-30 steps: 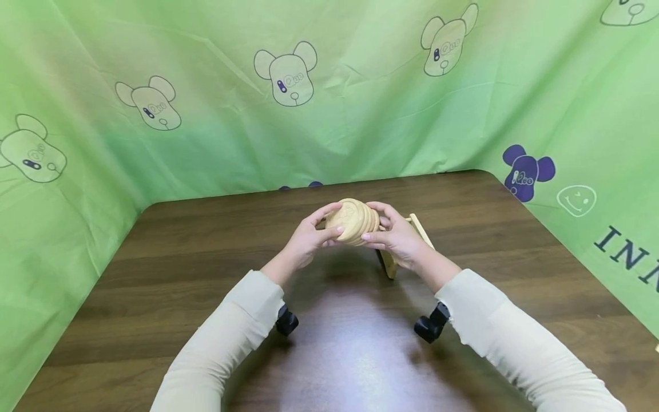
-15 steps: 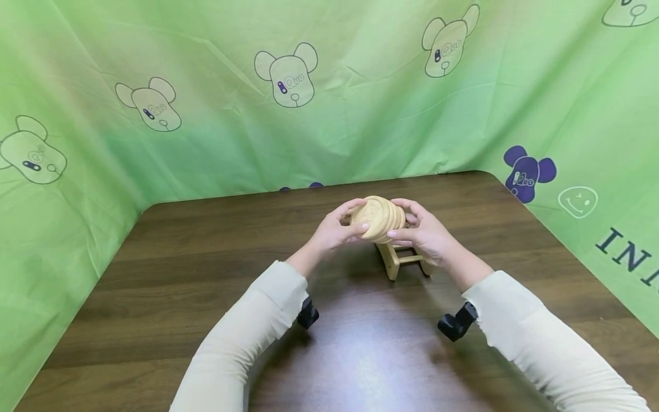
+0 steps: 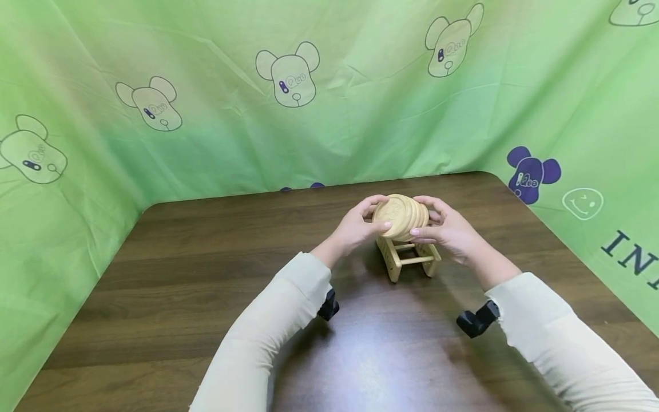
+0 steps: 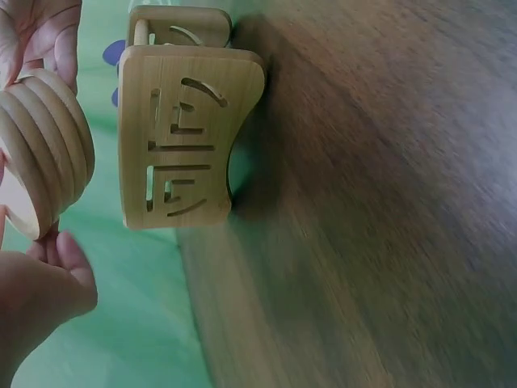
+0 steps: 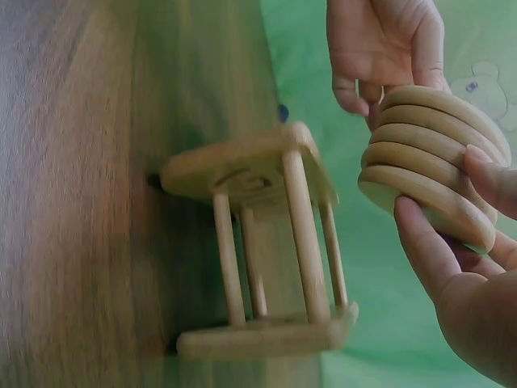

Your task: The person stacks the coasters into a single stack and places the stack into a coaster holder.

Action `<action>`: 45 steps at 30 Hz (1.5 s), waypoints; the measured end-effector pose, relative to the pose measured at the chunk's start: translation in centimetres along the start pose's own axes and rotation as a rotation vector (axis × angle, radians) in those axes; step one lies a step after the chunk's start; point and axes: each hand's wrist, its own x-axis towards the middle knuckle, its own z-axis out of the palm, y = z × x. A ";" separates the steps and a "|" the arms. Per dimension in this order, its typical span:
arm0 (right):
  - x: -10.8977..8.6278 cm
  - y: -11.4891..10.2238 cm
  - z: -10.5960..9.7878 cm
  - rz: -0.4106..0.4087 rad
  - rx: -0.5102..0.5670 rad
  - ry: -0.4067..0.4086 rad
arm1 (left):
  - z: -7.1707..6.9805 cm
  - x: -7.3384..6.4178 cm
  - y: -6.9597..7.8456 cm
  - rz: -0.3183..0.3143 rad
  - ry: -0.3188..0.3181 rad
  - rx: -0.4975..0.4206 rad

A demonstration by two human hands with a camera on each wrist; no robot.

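Note:
A stack of several round wooden coasters (image 3: 396, 216) is held up off the table, tilted so that a carved face shows in the head view. My left hand (image 3: 359, 226) grips the stack at its left end, thumb on the face. From the other side my right hand (image 3: 452, 232) holds it, thumb at the lower edge and fingers behind. Directly below stands a small wooden coaster rack (image 3: 394, 264), with two side panels joined by round rods. Its cut-out side panel (image 4: 226, 129) shows in the left wrist view; the right wrist view shows rods (image 5: 305, 234) and the coasters' edges (image 5: 432, 145).
The dark wood-grain table (image 3: 221, 274) extends around the rack. Behind and beside it hangs a green curtain (image 3: 216, 143) printed with cartoon heads. A black wrist camera mount (image 3: 477, 320) sticks out below the right sleeve.
Both hands have moved right together with the coaster stack, which is now over the rack. More of the rack's rods and panels shows beneath. The rack stays in place.

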 end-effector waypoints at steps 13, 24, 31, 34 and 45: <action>-0.6 0.7 -1.9 0.017 -0.041 0.010 | 1.9 1.3 -1.1 -0.049 0.001 0.054; -0.7 1.6 -2.5 -0.014 -0.199 0.014 | 2.7 1.7 -1.9 -0.100 -0.025 0.060; -0.6 2.2 -2.5 -0.067 -0.262 0.012 | 2.7 1.8 -2.2 -0.098 -0.047 0.074; -0.5 2.2 -2.6 -0.067 -0.292 0.010 | 2.6 1.9 -2.4 -0.100 -0.048 0.056; -0.3 2.3 -2.4 -0.054 -0.630 -0.015 | 2.0 2.0 -2.5 -0.060 -0.161 0.389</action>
